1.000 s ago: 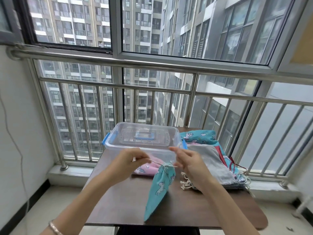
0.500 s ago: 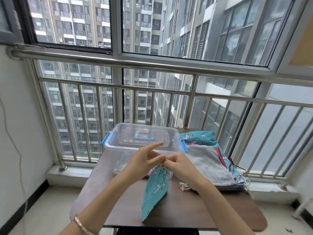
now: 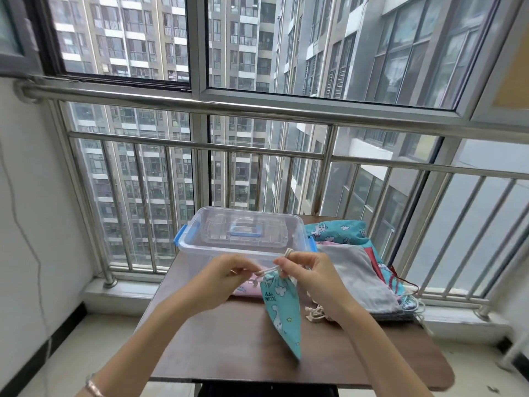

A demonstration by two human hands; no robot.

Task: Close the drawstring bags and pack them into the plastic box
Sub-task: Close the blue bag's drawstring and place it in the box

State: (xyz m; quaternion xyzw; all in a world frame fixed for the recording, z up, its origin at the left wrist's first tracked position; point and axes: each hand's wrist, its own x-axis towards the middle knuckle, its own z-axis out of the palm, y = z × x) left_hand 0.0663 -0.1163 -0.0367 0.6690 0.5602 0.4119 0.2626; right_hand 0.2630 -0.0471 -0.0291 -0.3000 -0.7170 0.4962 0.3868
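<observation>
The teal drawstring bag [image 3: 282, 308] hangs just in front of the plastic box [image 3: 200, 255]. Its mouth is gathered tight at the top and its bottom corner points down at the bench [image 3: 229, 348]. Whether that corner touches the surface cannot be told. The fabric carries a white unicorn print.

Your left hand [image 3: 226, 275] pinches the cream cord [image 3: 266, 271] at the bag mouth, with the fingers [image 3: 243, 267] curled in on it. Your right hand [image 3: 309, 272] grips the other run of the same cord, and a loop of it shows above your knuckles. Both hands are raised before the box's front wall. A bracelet [image 3: 94, 388] sits on your left wrist.

The box stands at the far edge of the bench with its clear lid [image 3: 274, 233] on. It has a blue handle on top and blue latches at both ends. A pink bag [image 3: 246, 287] shows low at the box's front — whether inside or just outside cannot be told.

Right of the box lies a pile of further bags, with a grey bag [image 3: 357, 279] uppermost and a teal printed one [image 3: 337, 230] behind it. Knotted cord ends [image 3: 315, 312] lie loose in front of that pile.

Behind the box runs a steel railing [image 3: 257, 110] — beyond it, window glass.
</observation>
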